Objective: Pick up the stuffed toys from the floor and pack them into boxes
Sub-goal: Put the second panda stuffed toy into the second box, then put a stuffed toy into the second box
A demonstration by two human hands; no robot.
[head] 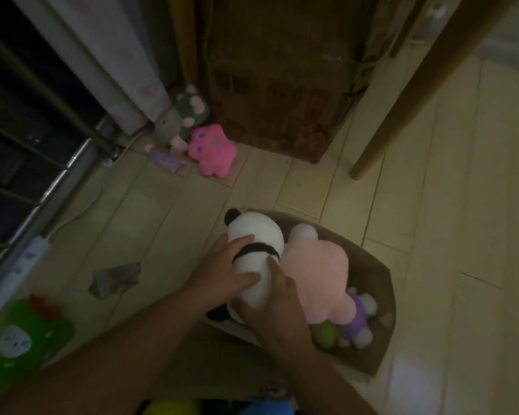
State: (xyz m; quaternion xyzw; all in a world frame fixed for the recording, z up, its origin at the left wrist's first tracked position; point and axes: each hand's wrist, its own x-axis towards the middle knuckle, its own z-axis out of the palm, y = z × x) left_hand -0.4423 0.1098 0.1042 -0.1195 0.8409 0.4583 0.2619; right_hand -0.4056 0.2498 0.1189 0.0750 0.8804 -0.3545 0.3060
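While both hands clasp it, the panda sits at the left rim of the box, partly over the floor and pressed against the big pink plush that fills most of the box. A purple toy and a green ball are wedged in the box's near right corner, so little room shows inside. The left hand wraps the panda's left flank with fingers spread across the white body, and the right hand curls round its lower part from the near side, one fingertip touching the black band. The panda's long axis runs away from the person, leaning slightly left: the head with a black ear is at the far end, a black foot at the near end. On the floor beyond lie a pink star plush and a grey plush against a tall carton, with a wooden leg to the right. A grey cloth and a green toy lie to the left.
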